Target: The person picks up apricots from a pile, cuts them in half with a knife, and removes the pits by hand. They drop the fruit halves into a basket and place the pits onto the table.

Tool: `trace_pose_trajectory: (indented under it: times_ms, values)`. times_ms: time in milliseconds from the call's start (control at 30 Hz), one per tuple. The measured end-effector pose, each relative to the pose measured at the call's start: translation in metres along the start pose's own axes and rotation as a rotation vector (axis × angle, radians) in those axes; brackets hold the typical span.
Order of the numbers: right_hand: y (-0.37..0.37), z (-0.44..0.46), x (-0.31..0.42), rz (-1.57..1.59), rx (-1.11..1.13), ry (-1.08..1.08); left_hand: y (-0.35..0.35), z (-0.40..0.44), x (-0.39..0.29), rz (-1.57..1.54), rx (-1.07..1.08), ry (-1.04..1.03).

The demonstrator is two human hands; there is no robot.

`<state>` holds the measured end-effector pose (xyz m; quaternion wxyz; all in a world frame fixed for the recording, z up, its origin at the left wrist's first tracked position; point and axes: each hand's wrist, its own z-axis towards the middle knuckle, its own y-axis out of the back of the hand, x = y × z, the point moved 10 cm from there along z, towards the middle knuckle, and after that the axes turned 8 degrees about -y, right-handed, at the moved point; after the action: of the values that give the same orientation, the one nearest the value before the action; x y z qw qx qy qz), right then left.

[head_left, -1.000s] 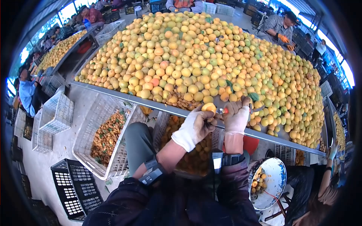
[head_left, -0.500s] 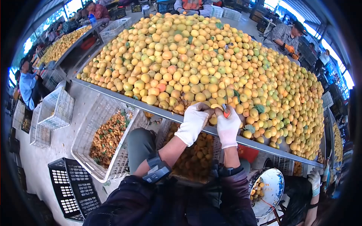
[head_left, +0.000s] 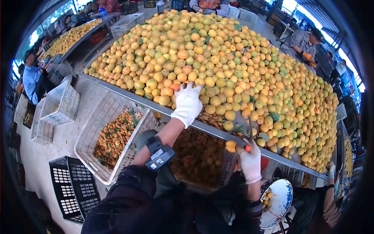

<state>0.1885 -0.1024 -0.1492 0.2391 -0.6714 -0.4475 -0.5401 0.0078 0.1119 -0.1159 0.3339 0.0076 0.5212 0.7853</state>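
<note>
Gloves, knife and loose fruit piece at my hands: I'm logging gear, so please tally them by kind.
White gloves, on the left hand and right hand: 2
Knife: 1
Fruit piece beside the right hand: 1
Total: 4

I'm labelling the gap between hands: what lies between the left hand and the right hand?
In the head view, from left hand to right hand: brown scraps, yellow fruit, metal rim, then an orange fruit piece.

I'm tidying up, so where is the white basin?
In the head view, the white basin sits at lower right, beside the right forearm, below the table edge.
</note>
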Motion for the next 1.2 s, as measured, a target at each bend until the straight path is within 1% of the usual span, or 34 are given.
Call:
trace_pose_trajectory:
  times_ms: [33,67,100,133,167,233,267,300,333,367,400,433,500,567,600,633,700,767,800,833,867,900,933,967,1000,1033,1100,1133,1167,1200]
  values:
    - [0.003,-0.005,-0.007,0.027,-0.021,0.063,-0.011,0.004,-0.006,0.024,0.035,-0.068]
    - [0.007,-0.009,-0.02,0.028,-0.028,0.056,-0.022,0.007,-0.013,0.045,0.069,-0.137]
    - [0.018,-0.01,-0.038,0.104,-0.09,-0.008,-0.036,0.012,-0.023,-0.05,0.122,-0.166]
    - [0.028,-0.012,-0.054,0.182,-0.152,-0.069,-0.043,0.017,-0.033,-0.052,0.127,-0.199]
    - [0.03,-0.016,-0.062,0.188,-0.164,-0.067,-0.05,0.022,-0.044,-0.053,0.131,-0.234]
    - [0.017,-0.02,-0.075,0.222,-0.059,-0.105,-0.067,0.04,-0.077,-0.056,0.159,-0.314]
    - [0.016,-0.025,-0.069,0.179,-0.06,-0.078,-0.082,0.05,-0.085,0.031,0.151,-0.323]
    - [0.015,-0.029,-0.063,0.136,-0.059,-0.052,-0.092,0.058,-0.089,0.023,0.15,-0.333]
    - [0.013,-0.03,-0.058,0.114,-0.045,0.02,-0.108,0.064,-0.089,0.108,0.228,-0.312]
    - [0.018,-0.031,-0.056,0.118,-0.058,0.019,-0.114,0.066,-0.09,0.194,0.306,-0.292]
    - [0.023,-0.033,-0.056,0.134,-0.068,-0.023,-0.112,0.067,-0.093,0.195,0.313,-0.297]
    - [0.026,-0.035,-0.058,0.154,-0.076,-0.063,-0.108,0.065,-0.092,0.102,0.331,-0.25]
    - [0.044,-0.032,-0.06,0.248,-0.124,-0.085,-0.081,0.055,-0.101,-0.183,0.3,-0.249]
    - [0.056,-0.025,-0.058,0.31,-0.174,-0.077,-0.068,0.027,-0.11,-1.127,0.384,-0.146]
    - [0.055,-0.021,-0.05,0.318,-0.188,-0.064,-0.059,0.01,-0.117,-1.247,0.433,-0.055]
    - [0.054,-0.016,-0.042,0.321,-0.185,-0.012,-0.049,-0.007,-0.125,-1.369,0.501,-0.016]
    - [0.034,-0.022,-0.008,0.429,-0.076,-0.066,-0.03,-0.037,-0.135,-1.632,0.504,-0.002]
    - [0.017,-0.022,0.015,0.414,-0.037,-0.046,-0.014,-0.065,-0.142,-1.75,0.553,0.054]
    - [0.01,-0.025,0.027,0.356,0.006,0.023,-0.011,-0.075,-0.142,-1.709,0.567,0.001]
    - [0.002,-0.022,0.029,0.278,0.053,0.035,-0.01,-0.084,-0.143,-1.668,0.578,-0.053]
    - [-0.003,-0.021,0.026,0.257,0.066,0.057,0.001,-0.087,-0.146,-1.466,0.527,-0.21]
    - [-0.007,-0.022,0.026,0.234,0.081,0.082,0.007,-0.092,-0.147,-1.466,0.524,-0.214]
    - [-0.008,-0.028,0.027,0.233,0.082,0.087,0.015,-0.095,-0.146,-1.499,0.485,-0.169]
    - [-0.007,-0.037,0.037,0.304,0.083,0.158,0.021,-0.098,-0.143,-1.531,0.446,-0.123]
    - [-0.004,-0.045,0.045,0.375,0.083,0.227,0.019,-0.104,-0.138,-1.643,0.452,0.015]
    - [-0.002,-0.047,0.044,0.376,0.08,0.23,0.023,-0.11,-0.138,-1.643,0.453,0.01]
    - [0.002,-0.052,0.043,0.4,0.102,0.237,0.021,-0.128,-0.141,-2.047,0.513,0.238]
    - [0.002,-0.055,0.043,0.401,0.104,0.233,0.018,-0.134,-0.145,-1.951,0.481,0.197]
    - [-0.001,-0.054,0.037,0.398,0.11,0.235,0.028,-0.134,-0.154,-1.831,0.46,0.114]
    - [0.002,-0.056,0.035,0.263,0.024,0.361,0.027,-0.136,-0.158,-1.81,0.423,0.108]
